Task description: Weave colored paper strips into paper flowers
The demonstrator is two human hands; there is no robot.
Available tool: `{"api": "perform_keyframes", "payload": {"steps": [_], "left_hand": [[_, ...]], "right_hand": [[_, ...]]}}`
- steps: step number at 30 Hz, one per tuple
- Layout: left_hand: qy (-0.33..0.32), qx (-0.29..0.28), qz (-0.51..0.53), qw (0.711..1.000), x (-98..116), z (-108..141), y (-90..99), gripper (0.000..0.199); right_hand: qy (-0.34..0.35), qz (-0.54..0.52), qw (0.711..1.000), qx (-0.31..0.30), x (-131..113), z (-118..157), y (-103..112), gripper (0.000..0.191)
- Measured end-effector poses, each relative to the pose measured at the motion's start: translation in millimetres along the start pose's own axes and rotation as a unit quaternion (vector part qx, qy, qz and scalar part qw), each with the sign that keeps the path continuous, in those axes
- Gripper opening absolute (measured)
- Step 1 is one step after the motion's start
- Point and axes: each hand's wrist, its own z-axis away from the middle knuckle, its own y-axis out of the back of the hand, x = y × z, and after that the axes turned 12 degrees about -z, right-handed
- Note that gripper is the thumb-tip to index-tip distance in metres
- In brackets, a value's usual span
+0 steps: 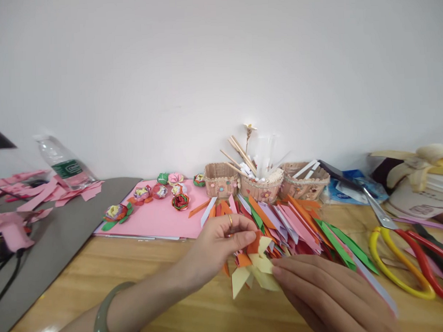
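In front of me, both hands meet at a part-folded paper flower (263, 267) with pale yellow and orange folded ends. My left hand (220, 247) pinches an orange paper piece (252, 244) at the flower's top between thumb and fingertips. From the other side, my right hand (322, 288) grips the flower's yellow edge; its thumb is mostly hidden. Just behind lies a pile of folded paper strips (292, 221) in orange, pink, lilac, green and red. A lilac strip (376, 281) shows beside my right hand; I cannot tell whether it is held.
Several finished paper flowers (181, 202) sit on a pink sheet (154, 224). Decorated baskets (222, 183) with sticks stand by the wall. Scissors (398, 247) lie right, near a peeled banana (435, 158). Leftward are a bottle (67, 164), pink scraps (44, 194) and a pink glue gun (11, 231).
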Motion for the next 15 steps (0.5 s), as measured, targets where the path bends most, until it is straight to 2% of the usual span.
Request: {"api": "perform_keyframes", "payload": {"steps": [2,6,12,15], "left_hand": [[-0.015,0.005,0.013,1.0,-1,0,-0.4,0.025],[-0.034,0.009,0.025,0.999,-4,1,-0.7,0.022],[-0.038,0.02,0.06,0.997,-7,1,-0.8,0.02],[-0.04,0.025,0.084,0.995,-8,2,-2.2,0.018]], "right_hand": [[0.0,-0.004,1.0,-0.008,1,2,0,0.031],[0.048,0.009,0.998,-0.037,8,1,1,0.026],[0.096,0.034,0.995,-0.001,13,1,1,0.023],[0.086,0.05,0.994,-0.035,11,5,6,0.025]]}}
